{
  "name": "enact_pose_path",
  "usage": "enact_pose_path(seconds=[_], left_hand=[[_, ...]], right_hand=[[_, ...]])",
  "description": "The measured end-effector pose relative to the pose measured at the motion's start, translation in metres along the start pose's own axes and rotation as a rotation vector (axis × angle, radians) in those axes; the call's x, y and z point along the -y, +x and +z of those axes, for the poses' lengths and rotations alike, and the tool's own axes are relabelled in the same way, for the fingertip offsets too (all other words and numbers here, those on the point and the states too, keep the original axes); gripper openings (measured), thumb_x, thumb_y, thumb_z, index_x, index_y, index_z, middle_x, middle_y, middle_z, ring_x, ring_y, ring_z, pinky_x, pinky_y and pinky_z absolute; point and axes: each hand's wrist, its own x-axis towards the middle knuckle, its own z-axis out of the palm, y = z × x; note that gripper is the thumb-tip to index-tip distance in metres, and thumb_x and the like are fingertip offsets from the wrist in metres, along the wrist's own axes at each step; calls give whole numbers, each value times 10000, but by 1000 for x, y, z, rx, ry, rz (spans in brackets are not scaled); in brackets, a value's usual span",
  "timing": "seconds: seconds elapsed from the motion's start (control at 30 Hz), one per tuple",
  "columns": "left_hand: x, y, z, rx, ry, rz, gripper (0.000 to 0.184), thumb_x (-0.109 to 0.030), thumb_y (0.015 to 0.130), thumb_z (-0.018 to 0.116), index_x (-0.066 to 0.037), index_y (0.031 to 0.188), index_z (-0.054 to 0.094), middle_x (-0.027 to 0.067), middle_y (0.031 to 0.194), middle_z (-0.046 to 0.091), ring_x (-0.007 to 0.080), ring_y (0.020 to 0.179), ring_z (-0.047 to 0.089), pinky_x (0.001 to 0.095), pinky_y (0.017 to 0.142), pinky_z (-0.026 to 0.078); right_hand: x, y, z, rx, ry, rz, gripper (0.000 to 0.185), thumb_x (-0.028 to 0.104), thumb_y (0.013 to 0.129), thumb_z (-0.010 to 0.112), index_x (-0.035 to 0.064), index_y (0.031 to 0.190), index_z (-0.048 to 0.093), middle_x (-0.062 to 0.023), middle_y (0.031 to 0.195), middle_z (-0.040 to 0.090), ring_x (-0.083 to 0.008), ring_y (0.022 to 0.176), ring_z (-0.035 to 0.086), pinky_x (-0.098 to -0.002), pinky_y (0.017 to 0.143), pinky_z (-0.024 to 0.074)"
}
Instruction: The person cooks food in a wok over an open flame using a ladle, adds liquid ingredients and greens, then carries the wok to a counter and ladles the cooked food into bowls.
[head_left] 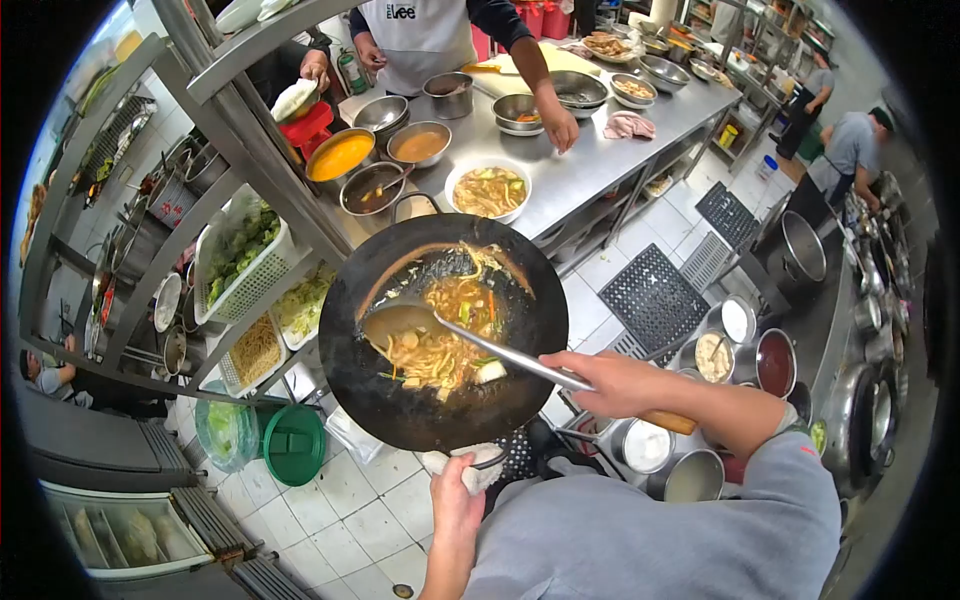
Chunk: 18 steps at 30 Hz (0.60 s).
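Observation:
My left hand (pixel 455 500) grips the near loop handle of a large black wok (pixel 400 425) through a folded white cloth (pixel 482 468). In the wok lies a saucy mix of noodles and vegetables (pixel 455 345). My right hand (pixel 612 383) is closed around the shaft of a long-handled metal ladle (pixel 400 325), whose bowl rests in the noodles; its wooden end sticks out behind my hand. Just beyond the wok, a white bowl (pixel 489 190) on the steel counter holds similar food in sauce.
Across the steel counter (pixel 590 150) a person's hand (pixel 557 122) reaches down near the bowl. Sauce pots (pixel 340 155) stand left of it. A crate of greens (pixel 245 250) sits at left, a green bin (pixel 294 445) on the floor. Sauce containers (pixel 775 362) line the right side.

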Motion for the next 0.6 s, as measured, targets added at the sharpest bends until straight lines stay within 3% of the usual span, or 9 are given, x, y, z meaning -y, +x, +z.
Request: enact_pose_path(seconds=[0.07, 0.2, 0.3, 0.33, 0.43, 0.47, 0.6], left_hand=[[0, 0, -4, 3, 2, 8, 286, -87, 861, 585, 94, 1079, 619, 203, 1038, 695, 337, 959, 693, 478, 876, 558], [-1, 3, -7, 2, -27, -10, 291, -37, 860, 578, 62, 1134, 573, 174, 1049, 678, 316, 973, 683, 463, 881, 555], [-2, 1, -3, 3, -25, -31, 321, -12, 866, 570, 40, 1183, 547, 152, 1057, 666, 297, 979, 676, 448, 877, 555], [-3, 0, 0, 5, -15, -30, 327, -12, 870, 569, 36, 1192, 546, 148, 1058, 665, 293, 978, 675, 445, 874, 556], [-5, -4, 7, 4, 14, -3, 318, -14, 875, 567, 22, 1190, 545, 139, 1045, 663, 281, 967, 674, 436, 862, 558], [-2, 0, 3, 2, 32, 20, 287, -18, 880, 567, 31, 1162, 548, 136, 1026, 664, 273, 945, 676, 432, 851, 559], [-3, -3, 7, 22, 30, 32, 247, -35, 890, 575, 43, 1124, 559, 144, 998, 669, 260, 921, 681, 413, 830, 557]], right_hand=[[-8, -7, 3, -119, -78, -19, 679, 69, 841, 539, 103, 1493, 351, -251, 931, 660, -437, 844, 660, -512, 770, 516], [-24, 16, 3, -406, -249, -22, 679, 48, 844, 538, 44, 1488, 321, -289, 936, 649, -470, 838, 636, -548, 767, 493], [-24, 25, 10, -347, -172, 54, 668, 46, 848, 530, 31, 1479, 312, -324, 897, 638, -490, 817, 627, -554, 767, 490], [-7, 18, 9, -277, -122, 116, 632, 49, 859, 525, 34, 1458, 323, -272, 779, 633, -461, 735, 637, -534, 724, 497], [-17, 11, 35, -57, 174, 99, 590, 74, 880, 532, 39, 1434, 331, -166, 736, 611, -331, 629, 627, -461, 602, 488], [12, 0, 26, 79, 395, 252, 545, 63, 899, 528, 63, 1414, 349, -73, 766, 551, -166, 556, 549, -340, 486, 433], [11, -16, 29, 259, 1253, 340, 496, 11, 920, 510, 76, 1390, 368, -52, 810, 518, -72, 496, 456, -244, 409, 361]])
